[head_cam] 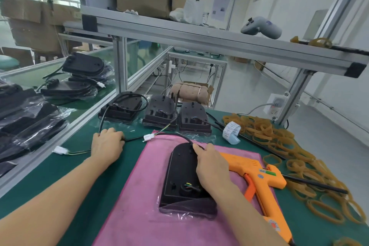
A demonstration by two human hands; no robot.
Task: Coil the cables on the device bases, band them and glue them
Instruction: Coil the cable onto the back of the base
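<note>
A black device base (180, 175) lies on a pink cloth (137, 195) in front of me. Its black cable (169, 135) arcs from the top of the base to a white connector (149, 137). My right hand (211, 166) rests on the right side of the base and pinches the cable near its top end. My left hand (107, 145) sits on the green mat to the left, fingers curled round the black cable of the far-left base. An orange glue gun (257, 177) lies to the right of the base. Tan rubber bands (279, 142) are heaped at the right.
Three more black bases (159, 114) stand in a row behind the cloth. A second white connector (61, 150) lies at the left by the aluminium rail (50, 148). Bagged bases (24, 118) are stacked beyond the rail. Black glue sticks (311, 182) lie among the bands.
</note>
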